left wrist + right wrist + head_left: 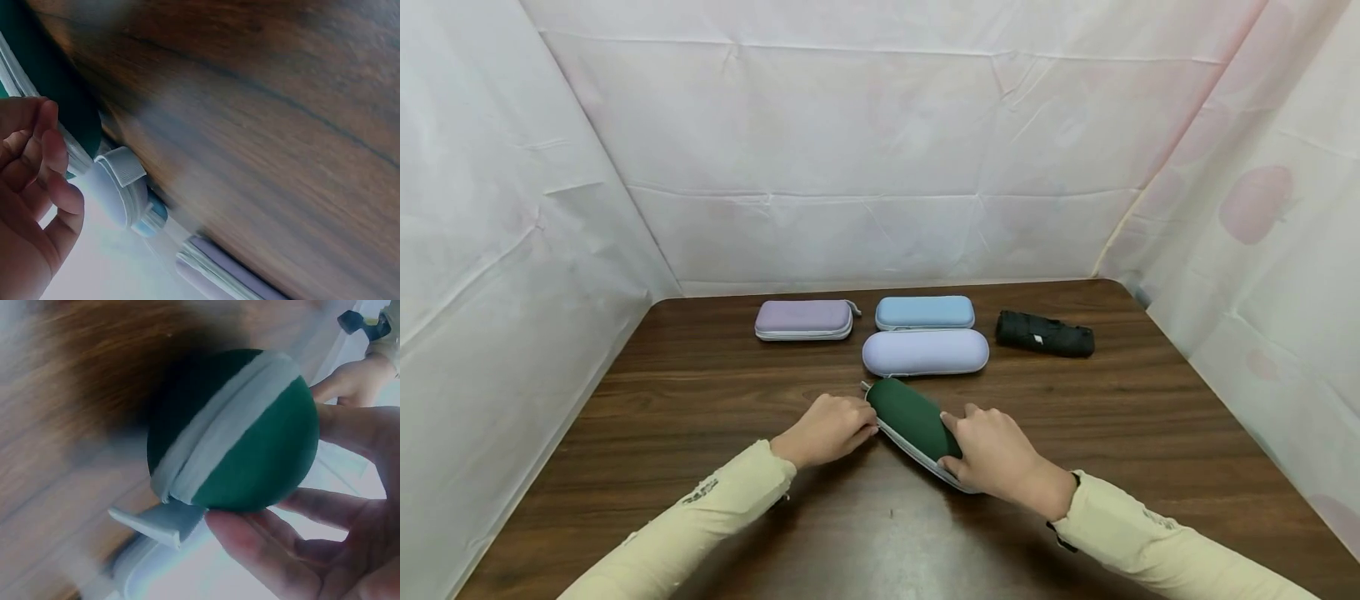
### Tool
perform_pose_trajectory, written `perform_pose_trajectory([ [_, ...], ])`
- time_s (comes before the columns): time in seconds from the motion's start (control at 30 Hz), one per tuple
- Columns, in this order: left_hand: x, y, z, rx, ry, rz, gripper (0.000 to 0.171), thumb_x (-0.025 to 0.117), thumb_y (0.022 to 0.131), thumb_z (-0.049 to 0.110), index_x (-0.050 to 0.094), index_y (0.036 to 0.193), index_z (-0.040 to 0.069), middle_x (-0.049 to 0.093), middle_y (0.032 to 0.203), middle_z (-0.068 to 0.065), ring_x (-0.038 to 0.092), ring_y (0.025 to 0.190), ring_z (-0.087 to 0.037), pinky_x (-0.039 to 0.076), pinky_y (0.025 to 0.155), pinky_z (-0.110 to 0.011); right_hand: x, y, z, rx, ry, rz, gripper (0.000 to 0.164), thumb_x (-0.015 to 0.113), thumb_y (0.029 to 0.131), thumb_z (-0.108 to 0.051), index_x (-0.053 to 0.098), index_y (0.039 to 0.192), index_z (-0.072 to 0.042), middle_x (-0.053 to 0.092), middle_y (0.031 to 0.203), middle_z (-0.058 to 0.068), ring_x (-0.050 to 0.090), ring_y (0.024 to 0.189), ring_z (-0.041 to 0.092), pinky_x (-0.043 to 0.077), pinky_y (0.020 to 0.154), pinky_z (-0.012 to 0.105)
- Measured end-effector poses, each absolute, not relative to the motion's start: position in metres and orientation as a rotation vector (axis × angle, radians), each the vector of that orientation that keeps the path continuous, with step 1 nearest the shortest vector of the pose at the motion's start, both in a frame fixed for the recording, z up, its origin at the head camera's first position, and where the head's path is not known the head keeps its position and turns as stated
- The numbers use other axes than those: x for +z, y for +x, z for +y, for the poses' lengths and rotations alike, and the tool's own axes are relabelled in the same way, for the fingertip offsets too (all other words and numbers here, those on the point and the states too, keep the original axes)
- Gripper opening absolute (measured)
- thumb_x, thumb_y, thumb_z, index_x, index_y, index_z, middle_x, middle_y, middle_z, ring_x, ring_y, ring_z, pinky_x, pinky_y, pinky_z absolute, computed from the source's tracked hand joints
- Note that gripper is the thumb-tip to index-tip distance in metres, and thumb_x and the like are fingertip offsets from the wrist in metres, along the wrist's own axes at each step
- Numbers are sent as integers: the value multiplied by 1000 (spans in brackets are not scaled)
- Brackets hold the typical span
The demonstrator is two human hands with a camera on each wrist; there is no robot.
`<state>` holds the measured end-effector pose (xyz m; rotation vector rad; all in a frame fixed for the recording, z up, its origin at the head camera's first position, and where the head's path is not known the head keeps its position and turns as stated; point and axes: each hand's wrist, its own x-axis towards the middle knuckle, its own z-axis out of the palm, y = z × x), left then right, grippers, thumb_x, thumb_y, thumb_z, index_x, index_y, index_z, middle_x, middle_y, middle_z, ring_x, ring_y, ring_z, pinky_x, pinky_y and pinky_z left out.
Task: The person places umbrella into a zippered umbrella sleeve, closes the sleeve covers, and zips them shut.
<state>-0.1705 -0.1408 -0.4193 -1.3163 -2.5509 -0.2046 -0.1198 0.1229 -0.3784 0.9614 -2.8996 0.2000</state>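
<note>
A dark green zip case [913,417] with a pale grey zip band lies slanted on the table in front of me. My right hand [1000,454] grips its near right end, thumb on the near side and fingers over the top. In the right wrist view the rounded end of the green case [250,444] shows, with a grey fabric tab [153,525] below the band. At the far left end, my left hand [835,427] has its curled fingers on the zip edge. The left wrist view shows those bent fingertips [55,150] against the band; the zip pull is hidden.
Behind the green case lie a lavender case [925,352] and a light blue case [925,312], one behind the other. A purple zip case [803,318] is at the back left, a black rolled pouch [1045,334] at the back right. White sheets [880,150] enclose the wooden table [700,392].
</note>
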Motion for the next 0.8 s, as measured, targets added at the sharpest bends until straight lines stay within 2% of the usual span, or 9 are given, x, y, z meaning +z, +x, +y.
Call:
perform_pose_trajectory([
  [0.07, -419, -170, -141, -201, -1320, -2550, 11, 65, 90, 16, 65, 79, 17, 60, 74, 8, 61, 67, -9, 47, 53, -28, -373, -123, 124, 236, 1024, -2935, 50, 75, 82, -36, 68, 111, 3, 65, 82, 15, 61, 63, 23, 51, 55, 35],
  [0.17, -418, -170, -142, -198, -1299, -2559, 10, 65, 89, 16, 66, 79, 18, 61, 75, 8, 62, 67, -9, 48, 53, -29, -363, -140, 127, 313, 1198, -2905, 28, 70, 88, -25, 70, 103, -1, 61, 75, 5, 56, 60, 14, 47, 50, 30],
  [0.23, -418, -171, -143, -196, -1286, -2574, 10, 66, 89, 16, 67, 80, 18, 62, 75, 8, 61, 67, -9, 48, 53, -29, -358, -157, 128, 244, 1386, -2780, 23, 68, 88, -12, 67, 111, -6, 64, 89, 2, 60, 74, 11, 50, 59, 28],
  [0.3, -417, -172, -144, -200, -1277, -2599, 10, 66, 89, 17, 67, 80, 18, 62, 75, 8, 61, 67, -8, 48, 53, -28, -357, -174, 126, 19, 1604, -2559, 38, 68, 87, -3, 61, 124, -12, 61, 113, 4, 59, 99, 15, 50, 79, 29],
  [0.37, -417, -173, -144, -205, -1279, -2620, 9, 66, 89, 17, 68, 80, 18, 63, 75, 8, 61, 67, -7, 48, 53, -27, -360, -186, 121, -207, 1781, -2306, 59, 69, 84, 0, 50, 138, -16, 49, 139, 5, 46, 126, 20, 40, 100, 33],
  [0.43, -418, -173, -143, -204, -1290, -2636, 9, 65, 90, 18, 69, 82, 18, 64, 76, 8, 61, 68, -7, 48, 54, -26, -363, -192, 116, -364, 1933, -2176, 64, 70, 84, -3, 47, 141, -19, 39, 148, 3, 33, 137, 22, 29, 108, 36],
  [0.53, -418, -173, -142, -206, -1307, -2644, 8, 64, 91, 18, 69, 84, 18, 65, 79, 8, 62, 69, -7, 49, 55, -26, -364, -191, 109, -472, 2033, -2131, 60, 70, 84, -6, 51, 139, -21, 40, 148, 1, 32, 137, 22, 28, 109, 36],
  [0.8, -417, -174, -141, -203, -1292, -2636, 5, 66, 90, 15, 67, 86, 18, 67, 83, 6, 64, 74, -10, 51, 58, -30, -356, -187, 94, -558, 1938, -2182, 48, 67, 86, -11, 60, 131, -25, 53, 136, -1, 46, 128, 18, 36, 103, 30],
])
